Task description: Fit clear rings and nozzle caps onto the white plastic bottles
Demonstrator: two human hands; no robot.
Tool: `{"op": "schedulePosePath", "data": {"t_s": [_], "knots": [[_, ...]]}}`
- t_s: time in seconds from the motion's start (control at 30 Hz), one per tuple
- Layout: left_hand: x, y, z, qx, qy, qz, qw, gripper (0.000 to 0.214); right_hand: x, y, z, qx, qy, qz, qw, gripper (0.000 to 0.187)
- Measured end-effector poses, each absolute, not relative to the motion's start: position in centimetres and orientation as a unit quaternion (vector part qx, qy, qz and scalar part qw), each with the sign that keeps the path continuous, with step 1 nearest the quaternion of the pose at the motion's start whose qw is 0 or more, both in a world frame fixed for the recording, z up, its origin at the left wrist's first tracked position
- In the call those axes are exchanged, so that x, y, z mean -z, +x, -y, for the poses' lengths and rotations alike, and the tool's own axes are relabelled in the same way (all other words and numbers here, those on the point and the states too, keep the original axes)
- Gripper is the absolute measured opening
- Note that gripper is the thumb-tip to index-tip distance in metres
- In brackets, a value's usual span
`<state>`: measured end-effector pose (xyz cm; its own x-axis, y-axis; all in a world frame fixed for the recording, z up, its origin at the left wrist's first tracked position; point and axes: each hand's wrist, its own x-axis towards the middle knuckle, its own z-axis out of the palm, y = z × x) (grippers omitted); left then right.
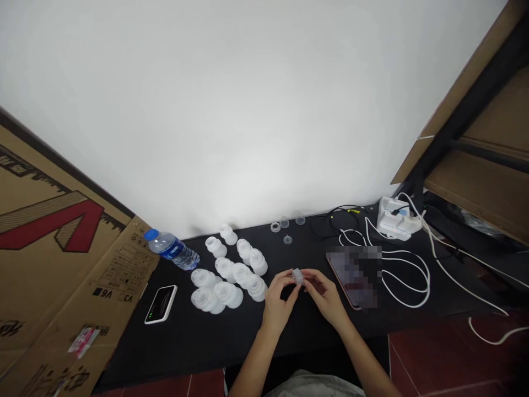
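Note:
My left hand (279, 304) and my right hand (324, 295) meet above the black table (177, 347), both pinching a small clear plastic part (297, 277) between the fingertips. Its exact shape is partly hidden by my fingers. To the left of my left hand stands a cluster of several frosted white plastic funnel-shaped pieces (242, 274), the nearest almost within reach of its fingers. Farther ahead lie a small clear plastic ring (275, 227), a little clear cup (284, 222), a second clear cup (300, 219) and a small round clear piece (287, 239).
A water bottle (171, 249) lies at the left, next to a black-and-white phone (161, 304). To the right are a blurred tablet (353, 275), looped white cables (407, 278) and a white charger (397, 219). Flattened cardboard (53, 248) covers the left side.

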<state>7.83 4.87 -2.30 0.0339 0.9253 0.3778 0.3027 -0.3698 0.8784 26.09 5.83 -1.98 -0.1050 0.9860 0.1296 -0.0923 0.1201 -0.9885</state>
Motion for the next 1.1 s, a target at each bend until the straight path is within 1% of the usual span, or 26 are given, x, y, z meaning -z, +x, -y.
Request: {"op": "schedulePosePath", "data": {"t_s": [0.17,0.33,0.53,0.6,0.7,0.87,0.97,1.1], "knots": [[2.68,7.91,-4.78,-0.511,0.623,-0.473,0.355,0.037,1.96,26.34,-6.17,-0.558,-0.393,0.531,0.503,0.039],[2.25,7.76,-4.74,-0.487,0.651,-0.452,0.367,0.040,1.92,26.47,-6.26,-0.567,-0.405,0.522,0.492,0.040],[2.57,7.60,-4.77,-0.492,0.650,-0.444,0.372,0.033,2.05,26.66,-6.24,-0.604,-0.374,0.513,0.482,0.051],[2.45,7.50,-4.73,-0.482,0.670,-0.441,0.353,0.033,2.01,26.67,-6.26,-0.587,-0.387,0.513,0.493,0.047],[2.20,7.33,-4.68,-0.462,0.704,-0.450,0.298,0.036,1.77,26.63,-6.24,-0.556,-0.410,0.521,0.502,0.042],[2.25,7.11,-4.56,-0.458,0.716,-0.484,0.206,0.028,1.54,26.67,-6.07,-0.547,-0.404,0.558,0.476,0.039],[2.25,7.09,-4.41,-0.450,0.725,-0.484,0.192,0.026,1.73,26.79,-6.05,-0.513,-0.413,0.587,0.470,0.036],[1.95,7.16,-4.21,-0.447,0.734,-0.474,0.190,0.025,1.98,26.82,-6.04,-0.482,-0.421,0.596,0.485,0.033]]}}
